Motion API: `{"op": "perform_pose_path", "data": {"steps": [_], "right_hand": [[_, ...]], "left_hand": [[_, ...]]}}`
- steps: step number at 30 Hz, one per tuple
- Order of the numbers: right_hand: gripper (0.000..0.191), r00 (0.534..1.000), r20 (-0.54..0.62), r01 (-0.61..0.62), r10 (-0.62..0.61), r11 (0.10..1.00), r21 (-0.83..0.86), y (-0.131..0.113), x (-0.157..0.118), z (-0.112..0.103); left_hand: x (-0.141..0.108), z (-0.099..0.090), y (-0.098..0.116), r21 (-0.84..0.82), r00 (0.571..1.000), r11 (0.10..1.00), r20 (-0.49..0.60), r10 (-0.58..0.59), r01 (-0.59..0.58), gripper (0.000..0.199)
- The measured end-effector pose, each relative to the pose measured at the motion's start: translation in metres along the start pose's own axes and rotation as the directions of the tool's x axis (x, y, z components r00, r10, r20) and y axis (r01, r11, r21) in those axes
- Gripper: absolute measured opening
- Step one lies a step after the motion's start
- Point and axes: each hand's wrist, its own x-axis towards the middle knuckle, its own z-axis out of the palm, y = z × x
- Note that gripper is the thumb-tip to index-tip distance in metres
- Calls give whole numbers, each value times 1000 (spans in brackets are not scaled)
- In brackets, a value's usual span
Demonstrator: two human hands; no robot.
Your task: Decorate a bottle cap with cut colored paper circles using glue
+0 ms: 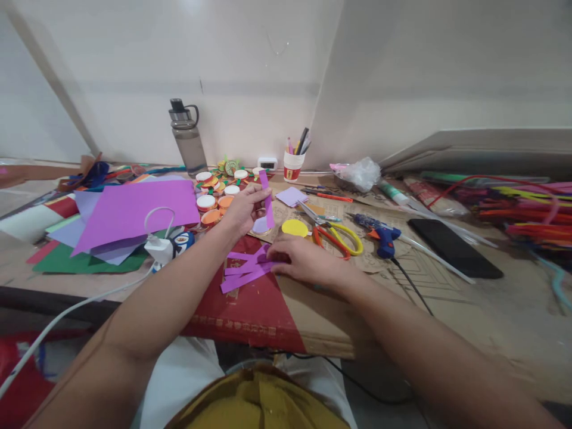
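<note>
Between the fingers of my left hand (250,207) a purple paper strip (269,210) stands upright. Just below it lies a pale lilac paper disc (260,226). My right hand (298,257) rests with curled fingers at the right end of several loose purple strips (247,272); its fingertips touch them, but whether it pinches one I cannot make out. A yellow disc (295,227) lies just beyond the right hand. Scissors with red and yellow handles (337,238) are to its right, blades pointing away from me.
A blue glue gun (385,237) with a black cord and a black phone (454,248) lie right. Left are purple sheets (138,208), a white charger plug (159,248) and a water bottle (190,143). White and orange round pieces (210,203) and a pen cup (294,165) stand behind.
</note>
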Motion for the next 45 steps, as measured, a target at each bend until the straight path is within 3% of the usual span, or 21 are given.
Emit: {"op": "perform_pose_path", "data": {"steps": [5, 17, 20, 23, 28, 30, 32, 35, 39, 42, 45], "right_hand": [[5, 995, 74, -63, 67, 996, -62, -1, 1, 6], [12, 984, 47, -171, 170, 985, 15, -4, 1, 7], [8, 989, 48, -144, 143, 989, 20, -4, 1, 3], [9, 995, 14, -99, 98, 995, 16, -5, 0, -5], [9, 980, -137, -140, 144, 989, 39, -3, -3, -16], [7, 952, -252, -167, 176, 984, 55, 0, -2, -17], [6, 893, -383, -219, 236, 972, 87, 5, -1, -17], [16, 775, -536, -275, 334, 943, 190, 14, 0, -17], [25, 675, -643, -158, 362, 922, 353, 21, 1, -18], [33, 608, -690, -94, 393, 899, 429, 19, 2, -20], [41, 606, -667, -72, 434, 865, 497, 16, 3, -23]], "left_hand": [[-1, 2, -4, 141, 993, 990, 113, 13, -29, 28], [1, -3, -10, 316, 985, 945, 170, 27, -80, 29], [1, -5, -11, 367, 976, 924, 215, 30, -109, 26], [-1, -4, -10, 393, 962, 912, 271, 4, -115, 24], [-2, -2, -12, 450, 927, 891, 358, -114, -64, 24], [-3, -1, -15, 490, 904, 862, 416, -101, -129, 24], [-6, 1, -15, 491, 888, 853, 453, -77, -177, 25], [-13, 7, -13, 494, 858, 867, 472, -203, -67, 35], [-20, 13, -9, 534, 824, 825, 542, -165, -186, 41], [-19, 15, -10, 494, 805, 848, 573, -152, -191, 37], [-19, 16, -11, 502, 815, 843, 560, -147, -193, 37]]}}
